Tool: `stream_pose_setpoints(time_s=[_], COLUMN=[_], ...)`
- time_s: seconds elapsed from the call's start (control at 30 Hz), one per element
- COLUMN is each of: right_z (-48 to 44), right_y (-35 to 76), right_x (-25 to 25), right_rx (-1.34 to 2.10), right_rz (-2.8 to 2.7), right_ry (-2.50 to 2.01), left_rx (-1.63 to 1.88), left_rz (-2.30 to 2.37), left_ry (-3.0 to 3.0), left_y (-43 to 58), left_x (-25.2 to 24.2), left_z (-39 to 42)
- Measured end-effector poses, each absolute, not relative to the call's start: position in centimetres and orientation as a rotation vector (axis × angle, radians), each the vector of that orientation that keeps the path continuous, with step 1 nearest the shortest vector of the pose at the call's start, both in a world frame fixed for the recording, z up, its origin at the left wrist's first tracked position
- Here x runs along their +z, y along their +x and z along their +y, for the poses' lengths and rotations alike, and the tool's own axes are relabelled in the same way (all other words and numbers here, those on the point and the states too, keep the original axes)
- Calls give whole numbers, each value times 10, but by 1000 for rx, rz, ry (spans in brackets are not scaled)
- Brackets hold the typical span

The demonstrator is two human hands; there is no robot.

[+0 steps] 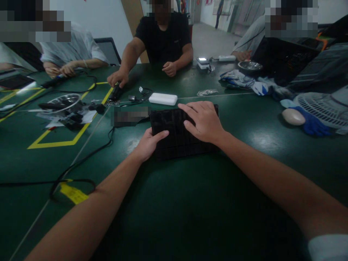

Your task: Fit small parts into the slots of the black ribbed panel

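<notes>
A black compartment tray (176,136) lies flat on the green table (190,203) in front of me. My left hand (148,144) grips the tray's near left edge, thumb laid on top and fingers under or beside it. My right hand (202,120) rests on the tray's far right part, fingers stretched flat and spread. A white rectangular box (163,98) lies just beyond the tray.
Black cables with a yellow tag (73,193) run at the left. A metal bowl (66,100) and small parts sit inside yellow tape lines. A white fan (323,107), blue gloves (312,124) and a pale oval object (293,116) lie right. Three other people sit around the table.
</notes>
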State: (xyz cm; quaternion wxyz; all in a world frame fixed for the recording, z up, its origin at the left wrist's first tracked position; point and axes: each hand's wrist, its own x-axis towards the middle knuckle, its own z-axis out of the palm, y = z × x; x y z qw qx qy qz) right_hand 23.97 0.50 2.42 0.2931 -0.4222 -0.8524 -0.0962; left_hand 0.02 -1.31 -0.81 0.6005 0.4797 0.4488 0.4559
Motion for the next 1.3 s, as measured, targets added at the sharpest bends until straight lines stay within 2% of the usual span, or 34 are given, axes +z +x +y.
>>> stream_pose_setpoints(time_s=[1.3], right_z=[6], right_y=[241], right_x=[24], right_rx=[-217], right_rz=[-2264], right_ry=[-1126], left_rx=[1056], left_rz=[1032], left_ry=[1085], left_y=[1], left_x=[-8], left_z=[-15])
